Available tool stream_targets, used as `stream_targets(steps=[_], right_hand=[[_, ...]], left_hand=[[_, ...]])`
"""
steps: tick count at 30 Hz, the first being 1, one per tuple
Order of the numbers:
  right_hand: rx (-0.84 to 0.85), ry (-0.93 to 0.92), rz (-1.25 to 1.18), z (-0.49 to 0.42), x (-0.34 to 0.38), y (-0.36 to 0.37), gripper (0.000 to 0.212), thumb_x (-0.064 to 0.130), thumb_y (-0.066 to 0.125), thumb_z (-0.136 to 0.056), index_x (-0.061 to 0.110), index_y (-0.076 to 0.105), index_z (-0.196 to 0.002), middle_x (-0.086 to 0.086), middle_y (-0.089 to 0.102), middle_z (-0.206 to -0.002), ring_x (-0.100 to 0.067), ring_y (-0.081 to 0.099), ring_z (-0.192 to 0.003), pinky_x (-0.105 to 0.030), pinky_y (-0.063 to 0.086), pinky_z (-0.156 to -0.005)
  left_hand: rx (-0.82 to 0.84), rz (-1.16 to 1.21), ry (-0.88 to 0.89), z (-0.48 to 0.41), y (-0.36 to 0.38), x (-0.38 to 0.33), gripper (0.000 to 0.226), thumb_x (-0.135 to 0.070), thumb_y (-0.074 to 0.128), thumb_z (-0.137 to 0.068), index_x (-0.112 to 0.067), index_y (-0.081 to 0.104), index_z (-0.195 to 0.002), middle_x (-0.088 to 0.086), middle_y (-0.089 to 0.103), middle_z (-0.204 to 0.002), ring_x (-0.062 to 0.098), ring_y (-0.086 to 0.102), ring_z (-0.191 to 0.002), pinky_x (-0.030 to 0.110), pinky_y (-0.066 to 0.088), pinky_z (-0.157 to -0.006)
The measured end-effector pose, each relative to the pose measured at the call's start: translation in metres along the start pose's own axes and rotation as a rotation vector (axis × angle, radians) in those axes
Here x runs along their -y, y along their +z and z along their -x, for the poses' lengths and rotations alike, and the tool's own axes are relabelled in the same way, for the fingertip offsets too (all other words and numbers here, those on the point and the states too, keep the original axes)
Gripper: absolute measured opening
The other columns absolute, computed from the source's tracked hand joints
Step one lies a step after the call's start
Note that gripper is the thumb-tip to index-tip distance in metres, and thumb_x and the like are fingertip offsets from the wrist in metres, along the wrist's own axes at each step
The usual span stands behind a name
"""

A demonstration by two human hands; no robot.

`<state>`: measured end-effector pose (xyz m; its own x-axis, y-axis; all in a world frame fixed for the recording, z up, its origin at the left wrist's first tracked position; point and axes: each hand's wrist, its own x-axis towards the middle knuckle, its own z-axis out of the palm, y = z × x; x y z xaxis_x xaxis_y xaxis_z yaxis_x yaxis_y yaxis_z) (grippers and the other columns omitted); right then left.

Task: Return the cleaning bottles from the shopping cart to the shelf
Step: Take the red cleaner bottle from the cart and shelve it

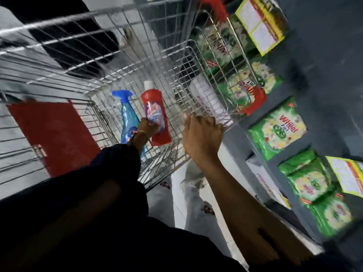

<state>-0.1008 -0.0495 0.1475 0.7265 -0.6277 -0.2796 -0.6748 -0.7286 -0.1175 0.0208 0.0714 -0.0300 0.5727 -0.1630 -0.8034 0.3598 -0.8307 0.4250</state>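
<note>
A wire shopping cart (121, 61) fills the upper left of the head view. Inside it, my left hand (147, 127) reaches down in a dark sleeve and is closed around a red cleaning bottle (155, 112) with a white cap. A blue spray bottle (127, 116) lies on the cart floor just left of it, partly hidden by my wrist. My right hand (200, 132) grips the cart's right rim wire. The grey shelf (318, 61) stands at the right, close to the cart.
Green detergent packets (279, 130) fill the shelf rows, with yellow price tags (261, 22) hanging on the shelf edges. A red flap (53, 134) sits on the cart's near end. A narrow strip of pale floor (196, 193) runs between cart and shelf.
</note>
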Motion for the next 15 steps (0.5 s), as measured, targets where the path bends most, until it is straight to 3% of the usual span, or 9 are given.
stream_targets(steps=[2, 3, 4, 5, 8, 10, 12, 15], right_hand=[[-0.006, -0.002, -0.005, 0.0, -0.001, 0.001, 0.04, 0.034, 0.029, -0.098, 0.012, 0.062, -0.1, -0.012, 0.072, -0.099, -0.033, 0.058, -0.103, -0.045, 0.042, -0.084], [0.001, 0.0, -0.003, 0.0, -0.002, 0.001, 0.039, 0.034, 0.029, -0.098, 0.013, 0.062, -0.101, -0.011, 0.072, -0.1, -0.033, 0.058, -0.103, -0.044, 0.042, -0.084], [0.01, 0.003, 0.002, -0.001, -0.002, 0.002, 0.038, 0.034, 0.03, -0.098, 0.013, 0.062, -0.103, -0.01, 0.072, -0.1, -0.032, 0.058, -0.103, -0.043, 0.042, -0.083], [0.017, 0.003, 0.01, -0.001, -0.002, 0.003, 0.037, 0.035, 0.031, -0.098, 0.014, 0.061, -0.104, -0.01, 0.072, -0.1, -0.032, 0.058, -0.102, -0.042, 0.042, -0.082], [0.03, 0.008, 0.018, 0.002, -0.003, -0.001, 0.036, 0.034, 0.032, -0.098, 0.014, 0.061, -0.105, -0.01, 0.072, -0.101, -0.03, 0.058, -0.099, -0.038, 0.039, -0.079], [0.014, 0.001, 0.001, 0.002, -0.002, -0.003, 0.036, 0.035, 0.033, -0.098, 0.013, 0.061, -0.105, -0.011, 0.072, -0.102, -0.03, 0.058, -0.098, -0.038, 0.038, -0.079], [0.014, 0.007, -0.049, 0.002, 0.0, -0.006, 0.039, 0.036, 0.031, -0.098, 0.012, 0.059, -0.108, -0.012, 0.07, -0.107, -0.031, 0.057, -0.102, -0.038, 0.038, -0.08], [-0.023, 0.011, -0.184, 0.004, -0.002, -0.01, 0.044, 0.04, 0.031, -0.098, 0.01, 0.055, -0.12, -0.015, 0.062, -0.124, -0.034, 0.053, -0.115, -0.043, 0.04, -0.089]], left_hand=[[0.026, 0.055, -0.012, 0.001, 0.004, -0.005, 0.046, -0.017, 0.067, -0.084, 0.009, 0.055, -0.119, 0.028, 0.062, -0.116, 0.036, 0.059, -0.115, 0.02, 0.055, -0.071], [0.03, 0.082, -0.035, -0.001, 0.006, -0.005, 0.046, -0.016, 0.067, -0.084, 0.009, 0.055, -0.12, 0.026, 0.062, -0.116, 0.033, 0.059, -0.115, 0.017, 0.054, -0.071], [0.021, 0.095, -0.045, 0.0, 0.007, -0.008, 0.045, -0.014, 0.067, -0.084, 0.01, 0.056, -0.12, 0.022, 0.062, -0.115, 0.031, 0.06, -0.113, 0.023, 0.053, -0.077], [0.024, 0.12, -0.064, 0.001, 0.008, -0.009, 0.043, -0.012, 0.068, -0.083, 0.01, 0.057, -0.118, 0.017, 0.062, -0.113, 0.026, 0.064, -0.105, 0.028, 0.053, -0.079], [0.07, 0.213, -0.11, 0.011, 0.006, -0.011, 0.019, -0.01, 0.073, -0.078, -0.004, 0.061, -0.092, 0.016, 0.063, -0.103, 0.016, 0.064, -0.062, 0.029, 0.056, -0.053], [0.095, 0.264, -0.107, 0.022, -0.002, -0.013, 0.021, -0.007, 0.071, -0.079, -0.013, 0.052, -0.085, 0.015, 0.061, -0.104, 0.025, 0.061, -0.071, 0.042, 0.058, -0.056], [0.124, 0.282, -0.022, 0.037, -0.015, -0.019, 0.03, -0.006, 0.071, -0.078, -0.012, 0.052, -0.101, 0.017, 0.063, -0.114, 0.037, 0.065, -0.094, 0.058, 0.056, -0.072], [0.159, 0.295, 0.192, 0.077, -0.034, -0.041, 0.044, -0.005, 0.07, -0.079, -0.009, 0.049, -0.117, 0.013, 0.06, -0.114, 0.038, 0.061, -0.106, 0.056, 0.055, -0.084]])
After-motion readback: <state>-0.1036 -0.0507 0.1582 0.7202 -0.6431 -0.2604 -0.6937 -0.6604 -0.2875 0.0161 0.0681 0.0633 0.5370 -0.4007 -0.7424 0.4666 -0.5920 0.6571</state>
